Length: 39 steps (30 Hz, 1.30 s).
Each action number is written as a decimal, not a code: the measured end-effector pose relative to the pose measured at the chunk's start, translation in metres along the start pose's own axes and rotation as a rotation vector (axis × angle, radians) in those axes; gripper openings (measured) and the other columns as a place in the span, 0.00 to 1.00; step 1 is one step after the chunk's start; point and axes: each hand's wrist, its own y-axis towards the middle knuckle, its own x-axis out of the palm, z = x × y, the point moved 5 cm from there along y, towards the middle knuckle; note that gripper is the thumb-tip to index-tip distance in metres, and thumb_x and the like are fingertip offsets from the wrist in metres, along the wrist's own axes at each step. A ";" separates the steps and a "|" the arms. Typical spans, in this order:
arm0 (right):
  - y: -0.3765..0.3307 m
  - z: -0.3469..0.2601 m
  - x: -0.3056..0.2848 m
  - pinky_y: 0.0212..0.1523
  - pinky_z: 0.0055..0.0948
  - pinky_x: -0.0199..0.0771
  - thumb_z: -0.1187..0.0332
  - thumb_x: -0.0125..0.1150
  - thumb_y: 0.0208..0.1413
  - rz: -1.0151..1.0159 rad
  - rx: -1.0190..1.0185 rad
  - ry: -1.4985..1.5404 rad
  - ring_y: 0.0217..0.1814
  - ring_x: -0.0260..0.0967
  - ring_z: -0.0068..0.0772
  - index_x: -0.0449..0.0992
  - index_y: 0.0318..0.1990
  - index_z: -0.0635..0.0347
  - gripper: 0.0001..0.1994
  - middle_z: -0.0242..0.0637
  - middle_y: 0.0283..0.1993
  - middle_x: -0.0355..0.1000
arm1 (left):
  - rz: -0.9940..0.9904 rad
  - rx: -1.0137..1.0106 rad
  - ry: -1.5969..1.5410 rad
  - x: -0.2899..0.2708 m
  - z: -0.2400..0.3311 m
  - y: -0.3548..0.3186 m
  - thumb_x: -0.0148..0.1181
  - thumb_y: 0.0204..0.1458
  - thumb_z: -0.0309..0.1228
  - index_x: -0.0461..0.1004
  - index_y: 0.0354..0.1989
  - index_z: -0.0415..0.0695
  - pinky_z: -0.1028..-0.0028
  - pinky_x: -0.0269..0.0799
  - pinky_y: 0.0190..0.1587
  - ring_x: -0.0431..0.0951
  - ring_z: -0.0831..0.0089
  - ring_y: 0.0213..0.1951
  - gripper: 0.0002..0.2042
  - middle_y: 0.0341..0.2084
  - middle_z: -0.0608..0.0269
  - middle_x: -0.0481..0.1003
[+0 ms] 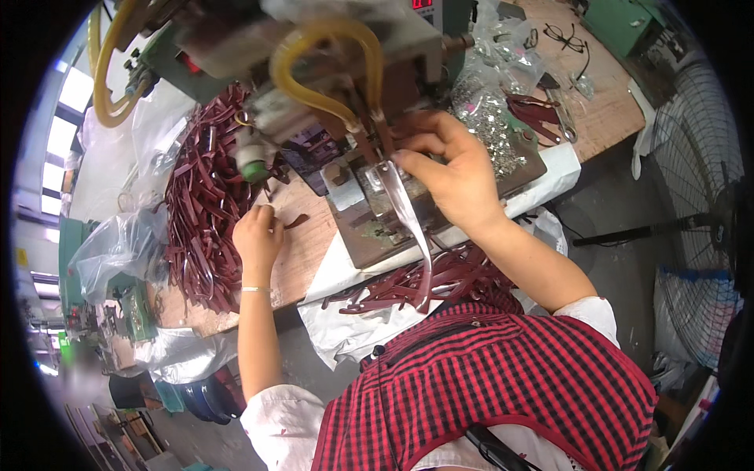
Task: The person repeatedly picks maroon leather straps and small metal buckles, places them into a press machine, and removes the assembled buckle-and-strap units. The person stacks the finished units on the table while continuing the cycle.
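Pinching a dark red strap (pixel 390 135) under the press head (pixel 345 94), the right hand (pixel 452 169) seems mid-setting; the left hand (pixel 258 234), curled, fingers another strap (pixel 296 222) beside the pile (pixel 204 196), probably its next feed.

The left hand (pixel 258 235) is curled loosely, fingers bent under, forearm stretched straight forward. The right hand (pixel 452 169) reaches further ahead, fingertips (pixel 408 149) pinched together, wrist bent leftward.
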 end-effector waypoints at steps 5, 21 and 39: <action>-0.003 -0.011 0.015 0.44 0.23 0.75 0.79 0.63 0.56 -0.029 0.097 0.112 0.40 0.77 0.23 0.70 0.58 0.68 0.20 0.38 0.39 0.80 | 0.227 -0.316 -0.174 -0.005 0.008 -0.022 0.59 0.48 0.22 0.78 0.37 0.43 0.61 0.75 0.41 0.80 0.53 0.38 0.08 0.34 0.56 0.78; -0.002 0.015 -0.188 0.62 0.44 0.71 0.68 0.69 0.49 0.056 -0.374 -1.443 0.68 0.67 0.48 0.86 0.39 0.47 0.09 0.40 0.60 0.75 | 0.579 -0.102 -0.981 -0.127 0.131 0.000 0.56 0.61 0.14 0.77 0.47 0.31 0.73 0.79 0.44 0.84 0.66 0.40 0.09 0.46 0.45 0.82; -0.017 0.050 -0.165 0.51 0.20 0.69 0.74 0.62 0.63 0.527 -0.054 -0.224 0.47 0.72 0.20 0.81 0.51 0.65 0.11 0.32 0.45 0.78 | 0.502 0.577 -0.549 -0.129 0.224 0.035 0.68 0.38 0.28 0.78 0.35 0.46 0.77 0.65 0.21 0.74 0.78 0.20 0.12 0.36 0.62 0.82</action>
